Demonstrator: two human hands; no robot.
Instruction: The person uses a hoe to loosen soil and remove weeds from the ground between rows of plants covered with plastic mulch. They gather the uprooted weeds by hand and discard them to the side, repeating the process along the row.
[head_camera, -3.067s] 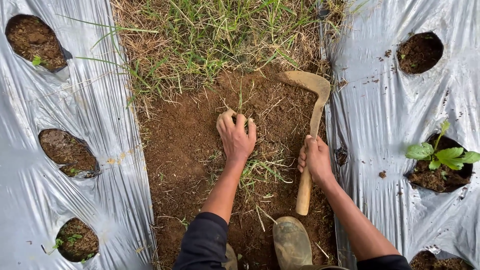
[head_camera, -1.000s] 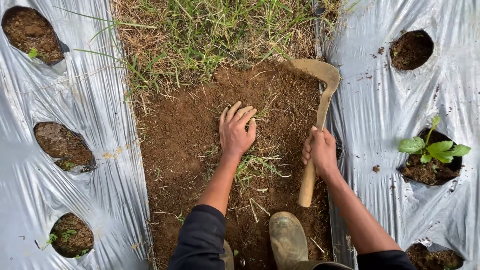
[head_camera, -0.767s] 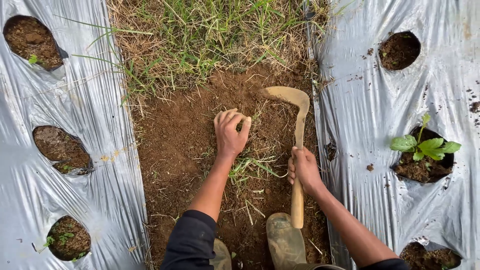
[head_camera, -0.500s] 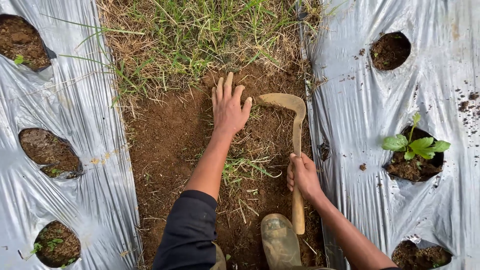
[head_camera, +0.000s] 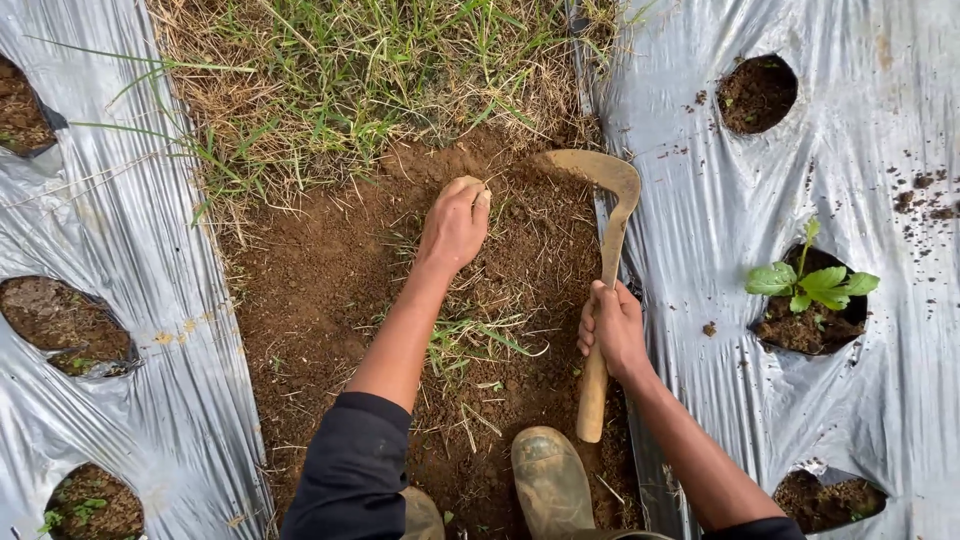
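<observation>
My left hand (head_camera: 455, 222) rests on bare brown soil (head_camera: 330, 280) in the furrow, its fingers curled around a pinch of dry grass and roots just short of the grass patch (head_camera: 350, 80). A curved sickle (head_camera: 605, 250) with a wooden handle is gripped by my right hand (head_camera: 613, 325). Its soil-coated blade lies on the ground to the right of my left hand, its hooked tip pointing left at the edge of the grass. Loose cut grass (head_camera: 470, 335) lies between my arms.
Silver plastic mulch sheets (head_camera: 100, 230) flank the furrow on both sides, with round planting holes (head_camera: 756, 92) cut in them. One hole on the right holds a small green seedling (head_camera: 812, 285). My muddy rubber boot (head_camera: 551, 482) stands at the bottom centre.
My left hand, spread flat half a second ago, has closed on bits of grass. The sickle has moved forward and right, its blade now up at the grass edge.
</observation>
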